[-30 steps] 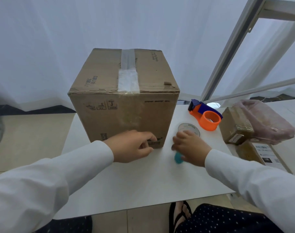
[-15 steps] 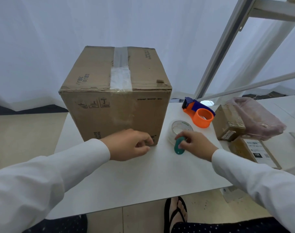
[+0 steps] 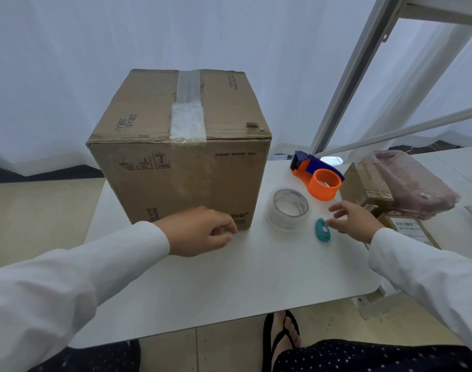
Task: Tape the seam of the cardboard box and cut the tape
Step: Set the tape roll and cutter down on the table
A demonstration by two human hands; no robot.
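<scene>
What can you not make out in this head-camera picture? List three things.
- Far sides of the cardboard box: hidden by the box itself.
- Shipping label print on the small parcel: too small.
- Whether the teal cutter has its blade out: too small; right hand only touches it.

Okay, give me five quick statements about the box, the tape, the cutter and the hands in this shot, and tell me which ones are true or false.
1. Clear tape already runs along the top seam of the cardboard box. True.
2. The tape roll is mounted in the orange dispenser. False: the roll lies flat on the white table, beside an empty dispenser.
3. The right hand is gripping the teal cutter. False: the hand is open, fingertips just beside the cutter, which lies on the table.
4. The left hand is at the box's lower front edge. True.
5. The box lies tipped on its side. False: it stands upright, taped seam on top.
</scene>
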